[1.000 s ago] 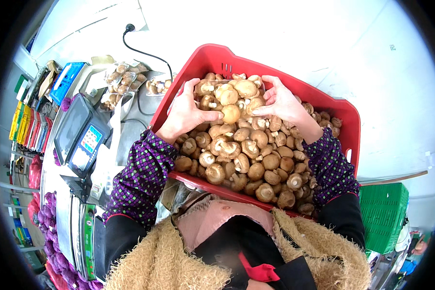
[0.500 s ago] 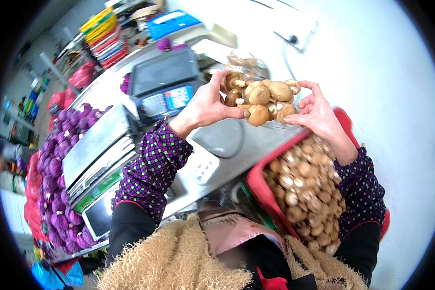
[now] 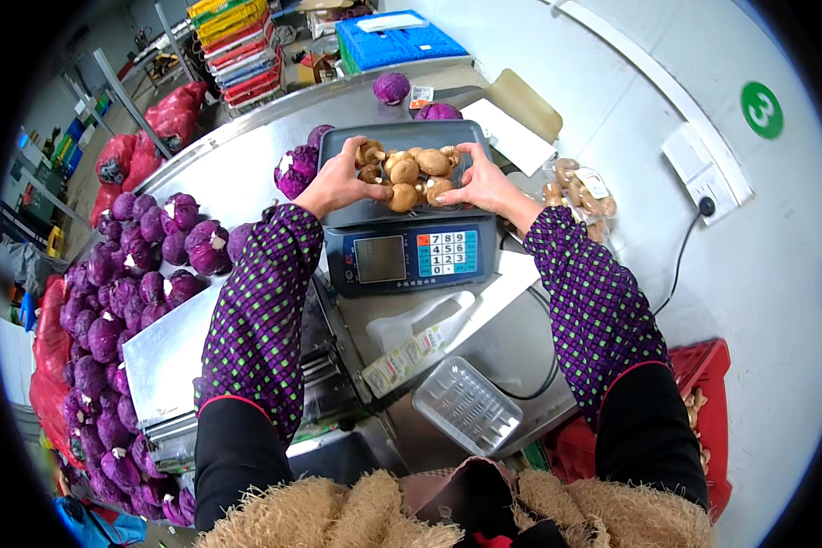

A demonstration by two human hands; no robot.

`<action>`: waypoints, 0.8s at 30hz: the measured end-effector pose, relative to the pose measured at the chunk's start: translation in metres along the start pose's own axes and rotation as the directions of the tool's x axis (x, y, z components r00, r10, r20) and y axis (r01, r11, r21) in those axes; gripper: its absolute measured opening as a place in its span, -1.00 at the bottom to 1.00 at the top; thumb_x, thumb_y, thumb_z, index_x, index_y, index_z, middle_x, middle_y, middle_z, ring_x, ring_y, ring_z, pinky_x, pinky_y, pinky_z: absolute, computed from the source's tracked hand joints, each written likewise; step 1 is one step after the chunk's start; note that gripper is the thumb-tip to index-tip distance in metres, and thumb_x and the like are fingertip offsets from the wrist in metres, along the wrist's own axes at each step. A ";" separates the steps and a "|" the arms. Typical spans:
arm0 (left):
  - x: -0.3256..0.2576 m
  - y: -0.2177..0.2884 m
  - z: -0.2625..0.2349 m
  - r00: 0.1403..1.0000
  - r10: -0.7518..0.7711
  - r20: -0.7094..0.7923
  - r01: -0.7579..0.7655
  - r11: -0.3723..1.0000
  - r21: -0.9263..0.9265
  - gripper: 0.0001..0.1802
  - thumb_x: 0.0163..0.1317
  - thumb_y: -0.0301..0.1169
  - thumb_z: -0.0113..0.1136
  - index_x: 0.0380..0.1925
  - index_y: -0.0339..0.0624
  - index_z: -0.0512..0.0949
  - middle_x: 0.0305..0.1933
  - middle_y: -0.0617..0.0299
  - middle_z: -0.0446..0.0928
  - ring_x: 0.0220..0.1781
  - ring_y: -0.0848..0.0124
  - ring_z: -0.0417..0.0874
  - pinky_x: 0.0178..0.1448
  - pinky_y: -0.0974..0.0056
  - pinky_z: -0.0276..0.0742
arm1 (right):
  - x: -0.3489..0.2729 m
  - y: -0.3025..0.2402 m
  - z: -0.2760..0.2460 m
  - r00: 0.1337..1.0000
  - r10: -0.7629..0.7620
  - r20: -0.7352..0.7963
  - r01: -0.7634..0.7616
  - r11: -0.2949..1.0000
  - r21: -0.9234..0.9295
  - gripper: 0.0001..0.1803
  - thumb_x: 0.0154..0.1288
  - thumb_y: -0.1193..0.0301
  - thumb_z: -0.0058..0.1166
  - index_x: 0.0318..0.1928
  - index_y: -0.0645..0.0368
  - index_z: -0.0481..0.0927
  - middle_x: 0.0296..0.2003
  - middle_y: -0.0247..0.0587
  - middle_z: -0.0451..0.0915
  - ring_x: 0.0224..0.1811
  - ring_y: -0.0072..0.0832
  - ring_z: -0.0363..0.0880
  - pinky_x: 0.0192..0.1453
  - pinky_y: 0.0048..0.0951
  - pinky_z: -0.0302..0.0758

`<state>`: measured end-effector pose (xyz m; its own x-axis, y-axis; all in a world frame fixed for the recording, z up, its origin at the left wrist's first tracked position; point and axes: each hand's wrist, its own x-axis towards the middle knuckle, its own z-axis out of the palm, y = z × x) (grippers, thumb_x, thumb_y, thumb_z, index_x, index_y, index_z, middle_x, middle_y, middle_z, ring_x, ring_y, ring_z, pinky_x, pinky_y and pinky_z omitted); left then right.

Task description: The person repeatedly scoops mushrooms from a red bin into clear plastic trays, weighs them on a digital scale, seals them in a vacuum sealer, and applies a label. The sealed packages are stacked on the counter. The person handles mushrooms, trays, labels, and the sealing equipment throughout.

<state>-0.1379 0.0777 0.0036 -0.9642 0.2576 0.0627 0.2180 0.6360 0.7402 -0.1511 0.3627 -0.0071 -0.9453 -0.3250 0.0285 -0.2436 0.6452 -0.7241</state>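
Note:
My left hand point(image 3: 340, 181) and my right hand point(image 3: 486, 185) cup a heap of brown mushrooms point(image 3: 409, 173) between them, right over the dark pan of an electronic scale point(image 3: 411, 258). Both hands have their fingers curled around the pile, one on each side. The scale has a grey display and a blue keypad facing me. My sleeves are purple with a dotted check pattern.
Many purple cabbages point(image 3: 128, 292) lie on the steel table point(image 3: 228, 169) at left. A clear empty plastic tray point(image 3: 467, 405) and a plastic bag point(image 3: 420, 336) sit below the scale. A red crate of mushrooms point(image 3: 709, 402) is at lower right; packed mushrooms point(image 3: 580, 187) lie beside the scale.
I scooped a handful of mushrooms out of the red crate, turned left, and brought them down onto the scale's pan.

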 end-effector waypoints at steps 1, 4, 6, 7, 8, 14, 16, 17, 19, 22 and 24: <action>0.008 -0.021 0.007 1.000 -0.023 0.005 0.023 0.999 -0.032 0.10 -0.21 -0.15 0.58 0.30 -0.33 0.17 0.13 -0.16 0.51 0.20 0.06 0.54 0.30 0.19 0.41 | 0.013 0.007 0.009 1.000 0.020 0.020 -0.021 0.999 0.025 0.15 -0.28 0.19 0.59 0.28 0.25 0.12 -0.41 -0.18 0.50 -0.38 -0.48 0.53 -0.31 -0.46 0.48; 0.023 -0.047 0.021 0.999 -0.038 0.024 0.041 0.986 -0.159 0.02 -0.13 -0.05 0.52 0.27 -0.28 0.23 0.12 -0.15 0.51 0.15 0.08 0.56 0.27 0.18 0.43 | 0.025 0.012 0.014 0.972 0.183 0.148 -0.198 0.976 0.091 0.14 -0.27 0.15 0.59 0.28 0.24 0.15 -0.42 -0.21 0.50 -0.46 -0.52 0.52 -0.37 -0.46 0.48; 0.023 -0.049 0.020 0.999 -0.031 0.021 0.032 0.999 -0.016 0.03 -0.08 0.04 0.48 0.31 -0.22 0.22 0.18 -0.18 0.45 0.15 0.08 0.55 0.24 0.13 0.46 | 0.024 0.016 0.010 0.979 0.139 0.149 -0.142 0.990 0.011 0.18 -0.24 0.09 0.57 0.33 0.21 0.13 -0.39 -0.18 0.52 -0.47 -0.50 0.54 -0.37 -0.46 0.50; 0.021 -0.050 0.016 1.000 -0.020 0.010 0.020 1.000 0.005 0.04 -0.08 0.06 0.48 0.32 -0.22 0.22 0.19 -0.19 0.43 0.16 0.07 0.54 0.24 0.12 0.46 | 0.025 0.011 0.007 0.984 0.113 0.136 -0.102 0.991 -0.084 0.21 -0.23 0.06 0.56 0.37 0.20 0.10 -0.36 -0.15 0.53 -0.43 -0.47 0.56 -0.33 -0.44 0.52; 0.017 -0.050 0.015 1.000 -0.007 0.001 0.007 1.000 0.027 0.06 -0.09 0.07 0.48 0.33 -0.22 0.21 0.21 -0.19 0.42 0.17 0.06 0.54 0.24 0.11 0.46 | 0.023 0.011 0.007 0.986 0.096 0.139 -0.079 0.989 -0.123 0.22 -0.23 0.04 0.55 0.39 0.19 0.09 -0.33 -0.11 0.53 -0.41 -0.44 0.56 -0.29 -0.42 0.53; 0.007 -0.056 0.007 0.999 -0.030 -0.044 0.024 0.992 -0.120 0.09 -0.10 0.10 0.46 0.33 -0.33 0.24 0.28 -0.28 0.37 0.25 -0.01 0.49 0.30 0.12 0.42 | -0.008 -0.004 0.001 1.000 0.017 0.024 -0.011 0.975 -0.221 0.23 -0.22 0.00 0.52 0.43 0.11 0.10 -0.16 0.04 0.54 -0.31 -0.35 0.57 -0.16 -0.36 0.55; -0.017 -0.047 -0.001 0.990 -0.036 -0.135 0.032 0.999 -0.035 -0.08 0.02 0.03 0.40 0.25 -0.37 0.32 0.21 -0.21 0.46 0.18 0.03 0.55 0.23 0.13 0.48 | -0.051 -0.022 -0.006 1.000 -0.011 0.002 0.012 0.992 -0.124 -0.04 -0.06 0.13 0.47 0.32 0.14 0.26 -0.16 0.01 0.55 -0.36 -0.43 0.55 -0.23 -0.40 0.55; -0.035 -0.039 -0.007 0.984 -0.036 -0.175 0.038 0.999 0.011 -0.14 0.06 0.00 0.38 0.21 -0.38 0.37 0.15 -0.20 0.51 0.14 0.04 0.58 0.19 0.13 0.50 | -0.081 -0.021 -0.005 0.997 -0.062 0.052 0.064 0.997 -0.044 -0.39 0.07 0.22 0.40 0.07 0.20 0.45 -0.28 -0.13 0.58 -0.41 -0.51 0.53 -0.28 -0.45 0.52; -0.096 0.003 -0.009 0.970 0.116 -0.212 -0.082 0.983 0.164 -0.41 0.07 -0.11 0.38 -0.02 -0.35 0.53 -0.13 -0.12 0.61 -0.10 0.04 0.66 -0.05 0.10 0.59 | -0.159 -0.010 0.009 0.945 -0.013 0.326 -0.041 0.987 0.158 -0.76 0.16 0.32 0.28 -0.33 0.19 0.53 -0.52 -0.31 0.55 -0.46 -0.55 0.52 -0.35 -0.45 0.47; -0.203 0.064 0.051 0.941 0.339 0.003 -0.339 0.940 -0.026 -0.63 0.05 -0.30 0.37 -0.18 -0.28 0.57 -0.30 0.02 0.59 -0.31 0.14 0.65 -0.24 0.14 0.59 | -0.253 -0.026 0.022 0.772 -0.048 0.634 0.155 0.981 -0.114 -0.84 0.16 0.30 0.18 -0.33 0.10 0.56 -0.34 -0.13 0.62 -0.30 -0.13 0.63 -0.24 -0.19 0.53; -0.259 0.096 0.094 0.920 0.187 0.345 -0.237 0.966 0.108 -0.60 0.05 -0.26 0.34 -0.15 -0.25 0.56 -0.22 0.00 0.58 -0.21 0.06 0.64 -0.18 0.08 0.60 | -0.284 -0.033 0.035 0.681 -0.002 0.732 0.222 0.953 -0.204 -0.76 0.14 0.28 0.20 -0.25 0.15 0.57 -0.24 -0.10 0.60 -0.15 -0.09 0.61 -0.12 -0.11 0.53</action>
<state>0.1465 0.1404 -0.0040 -0.7938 0.6071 -0.0351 0.4552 0.6314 0.6278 0.1334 0.4099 -0.0160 -0.4847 -0.7288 -0.4836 -0.4868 0.6842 -0.5431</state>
